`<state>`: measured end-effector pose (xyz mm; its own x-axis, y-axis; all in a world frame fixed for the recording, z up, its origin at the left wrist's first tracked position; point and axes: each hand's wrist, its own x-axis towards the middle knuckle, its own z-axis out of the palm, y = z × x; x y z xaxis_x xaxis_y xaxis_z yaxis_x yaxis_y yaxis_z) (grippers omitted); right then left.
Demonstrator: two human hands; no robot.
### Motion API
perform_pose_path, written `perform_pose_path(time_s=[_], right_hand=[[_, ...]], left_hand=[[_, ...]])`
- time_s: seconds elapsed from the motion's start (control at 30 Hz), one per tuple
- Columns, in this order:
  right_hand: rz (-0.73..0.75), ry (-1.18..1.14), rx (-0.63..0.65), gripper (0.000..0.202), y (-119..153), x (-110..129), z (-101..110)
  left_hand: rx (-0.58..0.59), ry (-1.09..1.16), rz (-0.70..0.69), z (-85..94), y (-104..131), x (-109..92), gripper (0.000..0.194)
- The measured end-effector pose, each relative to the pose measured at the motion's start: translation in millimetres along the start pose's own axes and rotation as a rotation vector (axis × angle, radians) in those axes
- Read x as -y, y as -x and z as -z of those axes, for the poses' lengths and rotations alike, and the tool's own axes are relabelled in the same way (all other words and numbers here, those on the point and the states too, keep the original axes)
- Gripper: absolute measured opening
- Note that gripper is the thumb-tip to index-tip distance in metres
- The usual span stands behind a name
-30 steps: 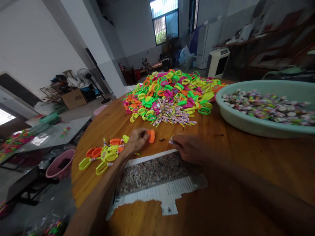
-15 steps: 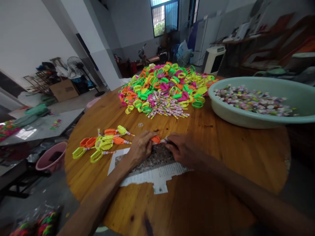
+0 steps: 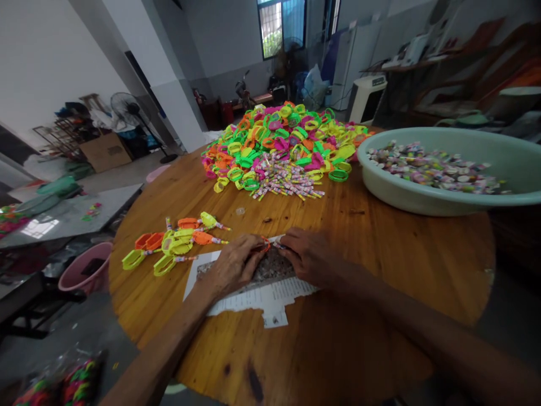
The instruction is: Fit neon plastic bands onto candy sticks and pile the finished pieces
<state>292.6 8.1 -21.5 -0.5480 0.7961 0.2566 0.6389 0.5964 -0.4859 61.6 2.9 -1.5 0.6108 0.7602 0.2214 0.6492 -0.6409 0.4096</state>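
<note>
Over a speckled stone slab (image 3: 274, 266) lying on torn printed paper (image 3: 274, 307), my two hands work close together. My left hand (image 3: 236, 262) is closed on an orange plastic toy watch (image 3: 267, 243), of which only a thin edge shows. Beside it, my right hand (image 3: 306, 254) pinches a small printed candy tube (image 3: 278, 244) at the watch's end. Whether tube and watch are joined cannot be made out. To the left of my left hand lies a group of yellow and orange toy watches (image 3: 177, 242), several with printed tubes attached.
A big heap of colourful toy watches (image 3: 279, 135) covers the back of the round wooden table (image 3: 380, 270), with a pile of printed tubes (image 3: 289, 177) before it. At right stands a pale green basin (image 3: 422, 200) of small wrapped pieces. A pink bucket (image 3: 87, 270) is on the floor.
My left hand has turned over the orange watch, so less of it shows. My right hand has shifted slightly left, nearer my left hand. The view has tilted a little.
</note>
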Motion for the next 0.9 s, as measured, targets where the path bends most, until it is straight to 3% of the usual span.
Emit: perform_pose_path(time_s=[0.07,0.17,0.23,0.33,0.9], right_hand=[[0.014,0.0,0.009,0.018,0,1,1],[0.039,0.003,0.014,0.018,-2,3,1],[0.047,0.003,0.015,0.018,-3,3,0],[0.05,0.009,0.038,0.018,-7,4,-1],[0.108,0.09,0.11,0.019,-8,3,-2]], left_hand=[[0.005,0.009,0.096,-0.9,2,3,0.026],[0.013,-0.013,0.192,-1.2,4,9,0.046],[0.021,-0.035,0.156,-0.7,3,13,0.049],[0.037,-0.042,0.094,0.3,0,16,0.039],[0.024,0.036,0.037,-0.1,-3,13,0.036]])
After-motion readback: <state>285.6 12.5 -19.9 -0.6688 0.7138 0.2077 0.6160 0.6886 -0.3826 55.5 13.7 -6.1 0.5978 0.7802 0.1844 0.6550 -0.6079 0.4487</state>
